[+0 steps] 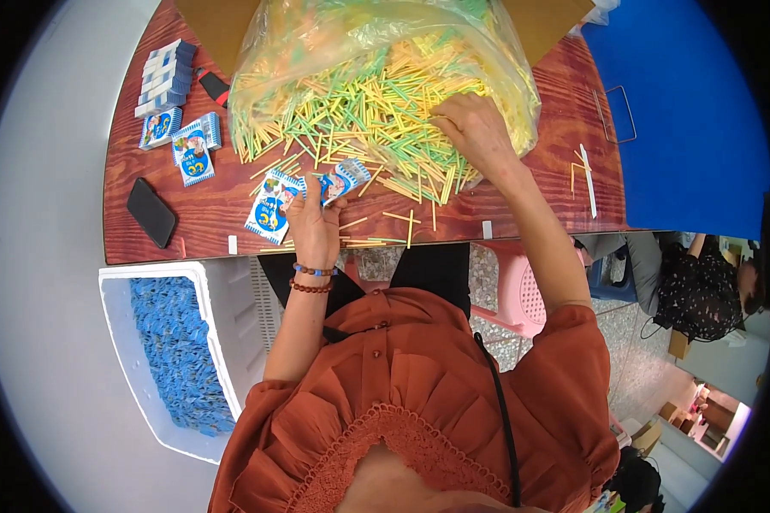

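Observation:
My left hand (316, 224) is closed on a small blue-and-white packet (344, 179) near the table's front edge. Beside it, partly behind my fingers, lies another such packet (269, 208). Over the right part of a heap of thin yellow, green and orange sticks (359, 107), my right hand (475, 128) is bent down with its fingers drawn together. Whatever its fingertips pinch is too small to make out. The sticks spill from a large clear plastic bag (334, 43), and several lie loose on the wood.
Stacked packets (167, 77), single packets (194, 158), a red-and-black tool (213, 86) and a black phone (151, 212) sit left on the table (565, 103). A white foam box (210, 342) of blue packets stands below. A white strip (589, 181) lies right, near a pink stool (522, 291).

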The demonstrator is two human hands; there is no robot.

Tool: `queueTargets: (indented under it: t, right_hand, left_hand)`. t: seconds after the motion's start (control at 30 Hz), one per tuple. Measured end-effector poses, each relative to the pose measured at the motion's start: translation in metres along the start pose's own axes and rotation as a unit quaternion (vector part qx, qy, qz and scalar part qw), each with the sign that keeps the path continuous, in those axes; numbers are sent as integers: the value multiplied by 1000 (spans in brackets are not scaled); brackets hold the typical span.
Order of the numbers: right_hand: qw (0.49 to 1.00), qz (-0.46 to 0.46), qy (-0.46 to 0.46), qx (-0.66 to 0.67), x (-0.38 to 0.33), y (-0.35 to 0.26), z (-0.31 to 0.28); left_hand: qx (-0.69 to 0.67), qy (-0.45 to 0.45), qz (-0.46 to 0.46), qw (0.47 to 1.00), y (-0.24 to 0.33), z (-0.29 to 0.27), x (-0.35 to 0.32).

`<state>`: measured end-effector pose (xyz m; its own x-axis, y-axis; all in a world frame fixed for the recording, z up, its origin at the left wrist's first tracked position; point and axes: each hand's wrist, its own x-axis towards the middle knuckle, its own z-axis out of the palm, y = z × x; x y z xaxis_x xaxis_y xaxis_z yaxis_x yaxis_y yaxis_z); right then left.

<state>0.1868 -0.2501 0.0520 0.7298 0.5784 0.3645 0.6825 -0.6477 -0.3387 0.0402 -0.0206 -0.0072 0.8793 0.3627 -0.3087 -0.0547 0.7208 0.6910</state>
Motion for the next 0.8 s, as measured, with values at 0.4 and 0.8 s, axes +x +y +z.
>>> queueTargets:
  t: [0.4, 0.8]
  right_hand:
    - [955, -53, -88, -277, 60, -15, 54]
    - [944, -54, -188, -266, 72, -6, 60]
  left_hand:
    - [-5, 1, 6, 1000, 10, -9, 2]
    - [1, 23, 17, 1000, 11, -8, -1]
